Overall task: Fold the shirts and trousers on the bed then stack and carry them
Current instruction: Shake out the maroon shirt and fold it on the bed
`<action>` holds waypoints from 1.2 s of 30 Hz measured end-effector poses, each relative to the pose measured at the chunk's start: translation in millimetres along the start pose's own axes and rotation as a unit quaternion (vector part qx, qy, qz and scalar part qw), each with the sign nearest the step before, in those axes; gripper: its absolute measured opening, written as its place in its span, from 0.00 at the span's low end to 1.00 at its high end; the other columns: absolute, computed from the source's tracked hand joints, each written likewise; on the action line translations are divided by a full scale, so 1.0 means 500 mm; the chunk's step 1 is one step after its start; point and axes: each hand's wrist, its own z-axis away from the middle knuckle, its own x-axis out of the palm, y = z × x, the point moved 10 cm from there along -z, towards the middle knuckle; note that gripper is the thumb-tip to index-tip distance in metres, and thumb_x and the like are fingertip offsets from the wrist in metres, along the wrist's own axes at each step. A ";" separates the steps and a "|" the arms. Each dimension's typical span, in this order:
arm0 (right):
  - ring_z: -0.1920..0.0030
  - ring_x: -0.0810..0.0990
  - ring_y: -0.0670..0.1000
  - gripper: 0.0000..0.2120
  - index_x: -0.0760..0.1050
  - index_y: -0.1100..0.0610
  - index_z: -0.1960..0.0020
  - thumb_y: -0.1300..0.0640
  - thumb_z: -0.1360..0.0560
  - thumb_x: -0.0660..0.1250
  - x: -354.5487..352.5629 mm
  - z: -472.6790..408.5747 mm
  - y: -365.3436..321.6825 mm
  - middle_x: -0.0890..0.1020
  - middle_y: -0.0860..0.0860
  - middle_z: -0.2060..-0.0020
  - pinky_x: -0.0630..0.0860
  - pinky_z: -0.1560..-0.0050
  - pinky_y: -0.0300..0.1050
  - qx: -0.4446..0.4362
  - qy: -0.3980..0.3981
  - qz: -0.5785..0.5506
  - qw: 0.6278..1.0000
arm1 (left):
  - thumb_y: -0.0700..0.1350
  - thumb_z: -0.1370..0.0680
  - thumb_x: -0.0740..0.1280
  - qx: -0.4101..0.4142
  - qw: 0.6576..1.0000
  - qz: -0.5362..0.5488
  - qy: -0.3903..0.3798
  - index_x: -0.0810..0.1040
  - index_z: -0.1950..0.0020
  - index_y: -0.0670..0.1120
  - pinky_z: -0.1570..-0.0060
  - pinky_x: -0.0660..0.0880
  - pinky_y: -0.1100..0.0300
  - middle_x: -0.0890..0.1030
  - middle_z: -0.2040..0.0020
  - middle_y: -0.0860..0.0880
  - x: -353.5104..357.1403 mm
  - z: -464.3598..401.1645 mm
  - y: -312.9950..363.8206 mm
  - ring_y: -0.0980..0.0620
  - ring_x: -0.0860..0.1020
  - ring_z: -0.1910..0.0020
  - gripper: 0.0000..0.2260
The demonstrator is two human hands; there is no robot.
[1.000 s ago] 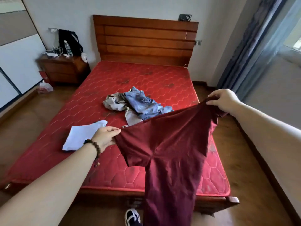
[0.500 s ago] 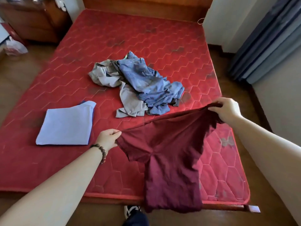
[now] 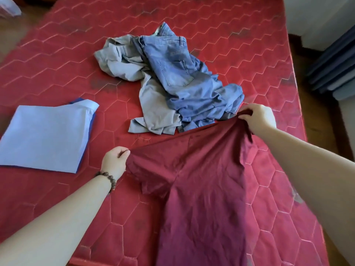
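Note:
A maroon shirt is stretched out over the near part of the red mattress, its body running toward the foot of the bed. My left hand pinches one shoulder corner of it and my right hand grips the other. Beyond the shirt lies a crumpled heap: blue jeans on top of grey trousers. A folded light-blue shirt lies flat on the mattress to the left.
Dark blue curtains hang at the right beside the bed. Wooden floor shows along the mattress's right edge. A white bag sits at the top left corner.
Both hands have brought the maroon shirt down and forward, from hanging off the foot of the bed to spreading on the mattress. The view has tilted down and moved closer.

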 end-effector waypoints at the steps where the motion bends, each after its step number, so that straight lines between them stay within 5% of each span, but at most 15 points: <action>1: 0.53 0.80 0.61 0.10 0.79 0.56 0.46 0.57 0.27 0.70 0.032 -0.023 0.006 0.82 0.56 0.53 0.77 0.49 0.54 -0.002 0.000 0.010 1.000 | 0.41 0.21 0.64 0.012 0.999 -0.029 0.017 0.79 0.51 0.43 0.48 0.78 0.47 0.82 0.53 0.44 0.009 -0.014 -0.006 0.42 0.80 0.51 0.05; 5: 0.36 0.69 0.62 0.20 0.71 0.60 0.34 0.57 0.25 0.65 0.153 -0.046 0.025 0.75 0.61 0.39 0.69 0.38 0.56 -0.020 -0.019 0.094 0.995 | 0.39 0.23 0.67 0.035 0.983 -0.158 0.091 0.75 0.39 0.39 0.43 0.71 0.48 0.77 0.43 0.37 0.044 -0.038 -0.001 0.37 0.75 0.43 0.13; 12: 0.28 0.64 0.60 0.20 0.73 0.64 0.35 0.61 0.25 0.66 0.319 0.071 0.014 0.72 0.61 0.33 0.56 0.26 0.61 -0.190 0.027 0.129 0.973 | 0.34 0.28 0.69 0.313 0.922 -0.224 0.039 0.80 0.45 0.37 0.37 0.71 0.46 0.79 0.42 0.40 0.285 0.016 0.149 0.39 0.76 0.40 0.12; 16: 0.23 0.54 0.55 0.27 0.64 0.56 0.26 0.47 0.22 0.61 0.403 0.078 0.056 0.61 0.54 0.24 0.47 0.25 0.61 -0.195 -0.010 0.183 0.964 | 0.48 0.20 0.60 0.337 0.880 -0.328 -0.071 0.65 0.26 0.48 0.26 0.54 0.44 0.63 0.24 0.45 0.457 -0.008 0.143 0.44 0.58 0.24 0.22; 19: 0.22 0.48 0.56 0.31 0.52 0.49 0.22 0.37 0.22 0.48 0.444 0.065 0.088 0.52 0.49 0.22 0.42 0.26 0.64 -0.185 -0.036 0.235 0.953 | 0.59 0.20 0.50 0.307 0.848 -0.426 -0.075 0.52 0.22 0.55 0.26 0.45 0.40 0.50 0.21 0.50 0.510 -0.047 0.104 0.45 0.46 0.22 0.27; 27: 0.23 0.49 0.54 0.30 0.45 0.41 0.23 0.33 0.22 0.41 0.455 0.028 0.117 0.50 0.44 0.22 0.42 0.26 0.65 -0.144 -0.026 0.230 0.962 | 0.64 0.22 0.49 0.324 0.828 -0.457 -0.009 0.57 0.23 0.55 0.28 0.49 0.37 0.57 0.22 0.51 0.508 -0.081 0.108 0.47 0.54 0.23 0.29; 30: 0.22 0.46 0.54 0.30 0.43 0.42 0.23 0.34 0.22 0.40 0.457 0.028 0.109 0.47 0.45 0.22 0.40 0.27 0.65 -0.143 -0.046 0.237 0.960 | 0.59 0.20 0.50 0.310 0.862 -0.401 -0.005 0.62 0.24 0.55 0.27 0.47 0.39 0.60 0.23 0.52 0.483 -0.083 0.131 0.50 0.55 0.23 0.25; 33: 0.22 0.46 0.53 0.30 0.53 0.51 0.22 0.39 0.20 0.48 0.428 0.055 0.099 0.51 0.50 0.22 0.41 0.26 0.65 -0.137 -0.016 0.205 0.969 | 0.43 0.23 0.62 0.316 0.892 -0.317 0.063 0.73 0.32 0.45 0.28 0.54 0.40 0.70 0.28 0.46 0.443 -0.048 0.171 0.45 0.65 0.28 0.20; 36: 0.24 0.55 0.55 0.26 0.66 0.60 0.28 0.49 0.21 0.55 0.395 0.134 0.082 0.62 0.56 0.25 0.47 0.26 0.66 -0.176 0.057 0.160 0.970 | 0.39 0.28 0.58 0.409 0.867 -0.282 0.047 0.78 0.40 0.39 0.36 0.70 0.45 0.76 0.38 0.42 0.486 0.052 0.182 0.40 0.74 0.39 0.19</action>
